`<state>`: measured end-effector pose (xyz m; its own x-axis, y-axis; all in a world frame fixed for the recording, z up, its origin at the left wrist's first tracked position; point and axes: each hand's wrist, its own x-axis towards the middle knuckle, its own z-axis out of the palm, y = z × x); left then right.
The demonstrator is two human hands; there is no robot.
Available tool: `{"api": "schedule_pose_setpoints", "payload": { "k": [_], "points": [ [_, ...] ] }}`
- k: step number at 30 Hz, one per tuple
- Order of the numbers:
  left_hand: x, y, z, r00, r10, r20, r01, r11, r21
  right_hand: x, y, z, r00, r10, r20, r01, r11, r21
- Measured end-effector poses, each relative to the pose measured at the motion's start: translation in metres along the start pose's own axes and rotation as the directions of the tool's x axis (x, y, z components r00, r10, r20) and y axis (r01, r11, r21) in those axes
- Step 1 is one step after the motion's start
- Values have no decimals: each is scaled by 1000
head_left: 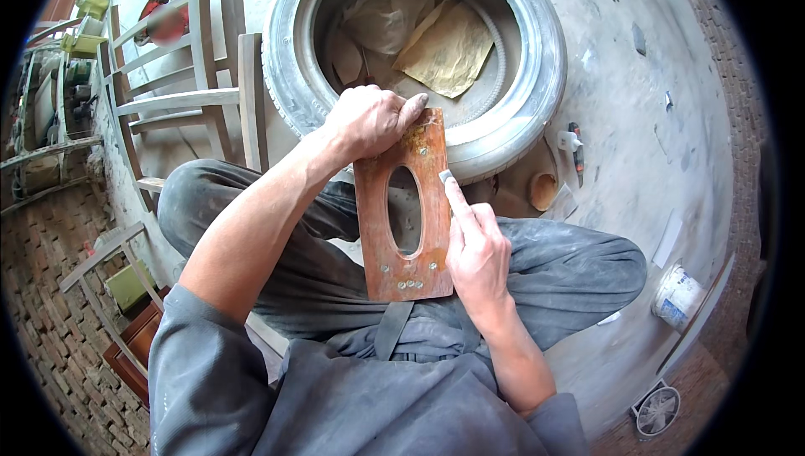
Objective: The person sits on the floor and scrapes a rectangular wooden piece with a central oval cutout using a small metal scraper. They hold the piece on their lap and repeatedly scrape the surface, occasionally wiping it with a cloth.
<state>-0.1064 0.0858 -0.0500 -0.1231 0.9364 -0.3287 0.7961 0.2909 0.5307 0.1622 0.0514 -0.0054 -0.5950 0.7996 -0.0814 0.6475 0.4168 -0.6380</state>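
Observation:
A reddish-brown wooden board (374,213) with an oval hole and several screws stands tilted between my legs, its far end near the tyre's rim. My left hand (375,120) is closed round the board's far left corner, thumb along the top edge. My right hand (480,256) is closed, its index finger stretched along a small flat grey piece (445,177) pressed against the board's right edge. Only the tip of that piece shows, so I cannot tell its kind. Worn, patchy finish covers the board's far end.
A dusty tyre (543,62) lies ahead, holding a yellowish paper sheet (449,49) and a crumpled plastic bag (390,15). Wooden chair frames (201,36) stand at left. At right are a black-and-orange tool (577,154), a white bucket (677,295) and a small fan (656,410).

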Motion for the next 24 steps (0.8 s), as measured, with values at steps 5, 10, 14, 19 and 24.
{"api": "schedule_pose_setpoints", "payload": {
  "k": [5,10,14,19,24],
  "points": [
    [5,-2,1,999,27,43,-28,999,35,16,4,3,999,-35,-15,34,997,-66],
    [5,-2,4,999,39,-9,-39,999,18,11,4,1,999,-50,16,52,988,-142],
    [5,-2,5,999,40,13,-40,999,20,24,1,-4,999,-36,30,41,980,-196],
    [5,-4,8,997,80,-16,-80,996,42,21,9,-4,996,-74,40,81,977,-196],
    [4,-2,6,998,70,-8,-69,997,34,24,6,-8,997,-53,62,65,976,-209]
  ]
}}
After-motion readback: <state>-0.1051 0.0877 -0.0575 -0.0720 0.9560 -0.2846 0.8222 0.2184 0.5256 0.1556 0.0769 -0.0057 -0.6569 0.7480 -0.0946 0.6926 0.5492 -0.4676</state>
